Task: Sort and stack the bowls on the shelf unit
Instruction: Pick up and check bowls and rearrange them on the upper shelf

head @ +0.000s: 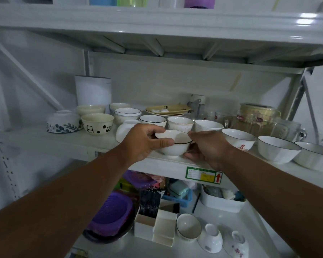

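We stand before a white metal shelf unit [162, 164], its middle shelf crowded with bowls, glass mugs [259, 121] at the right rear and a tall white canister [93, 92] at the left rear. Below, a purple plastic basket [112, 211] lies on the lower shelf beside white organiser boxes [157, 226]. On the middle shelf a leaf-patterned bowl [63, 121] sits upturned at far left, next to a cream panda bowl [97, 123]. At the front edge stands a black-rimmed white bowl [175, 148], with a plain white bowl [168, 135] tilted into its mouth. Our left hand [144, 142] has a clenched grip on the tilted bowl's rim, thumb across the front. Our right hand [207, 148] cups the lower bowl's right side, fingers curled around it.
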